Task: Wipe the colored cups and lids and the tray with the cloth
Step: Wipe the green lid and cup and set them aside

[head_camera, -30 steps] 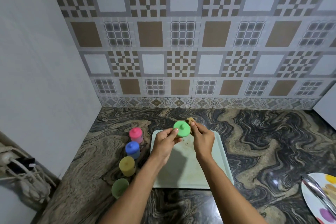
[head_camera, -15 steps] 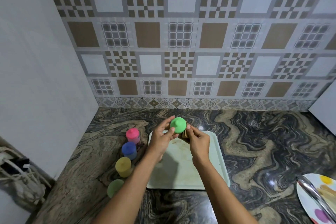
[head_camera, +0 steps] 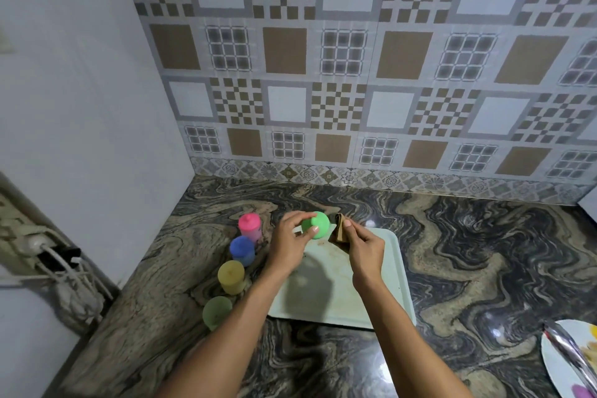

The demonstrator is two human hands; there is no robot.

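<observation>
Left hand point(head_camera: 287, 245) pinches the green lid point(head_camera: 318, 224) over the tray's point(head_camera: 323, 300) far edge; right hand point(head_camera: 365, 245) pinches the cloth point(head_camera: 339, 231) beside it.
Left of the tray, far to near: pink cup point(head_camera: 249, 227), blue cup point(head_camera: 242, 249), yellow cup point(head_camera: 231, 276), green cup point(head_camera: 217, 312); contents hidden.

Showing pale mint, smudged brownish, on the tray point(head_camera: 326, 300). Glowing bright green on the lid point(head_camera: 318, 224) above the tray's far edge, tan on the cloth point(head_camera: 340, 231) beside it. Lining the tray's left side: pink cup point(head_camera: 249, 225), blue cup point(head_camera: 242, 249), yellow cup point(head_camera: 231, 276), pale green cup point(head_camera: 216, 312). Swirling black and tan through the counter point(head_camera: 484, 252) under the tray.
</observation>
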